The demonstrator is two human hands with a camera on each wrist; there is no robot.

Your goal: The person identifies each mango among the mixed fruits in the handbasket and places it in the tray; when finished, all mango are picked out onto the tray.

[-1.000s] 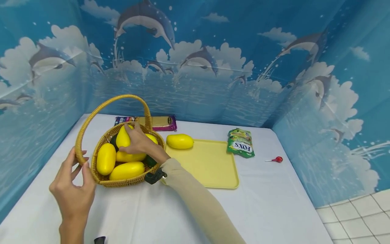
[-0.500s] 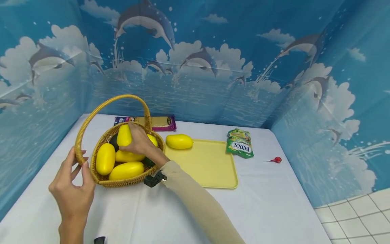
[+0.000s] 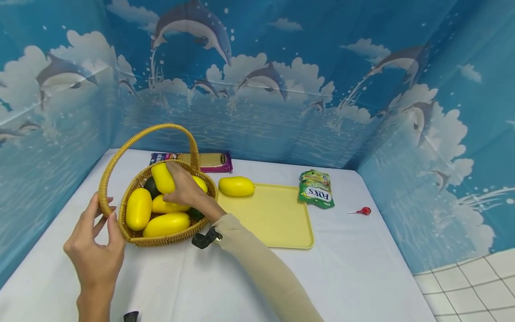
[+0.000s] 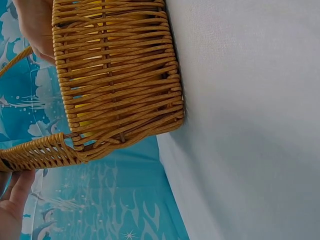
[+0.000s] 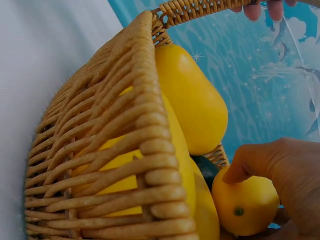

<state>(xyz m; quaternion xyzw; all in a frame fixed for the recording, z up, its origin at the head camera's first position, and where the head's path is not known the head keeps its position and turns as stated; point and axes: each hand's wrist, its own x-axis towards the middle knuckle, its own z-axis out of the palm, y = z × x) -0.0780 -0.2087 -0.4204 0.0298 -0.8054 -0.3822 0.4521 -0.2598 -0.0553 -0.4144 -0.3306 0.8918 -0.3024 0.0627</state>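
A wicker basket (image 3: 169,241) with a tall arched handle (image 3: 141,134) stands at the left, filled with several yellow mangoes and dark green pieces. My left hand (image 3: 96,250) holds the lower left part of the handle between thumb and fingers. Over the back of the basket, my right hand (image 3: 185,185) grips a yellow mango (image 3: 162,177), thumb on the near side. In the right wrist view that mango (image 5: 245,205) shows its stem end, beside a dark green piece (image 5: 205,167). Two other mangoes, one upright mango (image 3: 138,209) and one lying mango (image 3: 166,224), fill the front.
Right of the basket lies a yellow tray (image 3: 277,219), with a single mango (image 3: 236,186) at its back left corner. A green Fox's bag (image 3: 316,189) overlaps the tray's right corner, and a red lollipop (image 3: 365,210) lies farther right. Behind the basket is a purple-and-gold packet (image 3: 215,162).
The mango in my right hand has tilted, its top leaning left, and the right thumb has shifted slightly right. My left hand stays on the handle.
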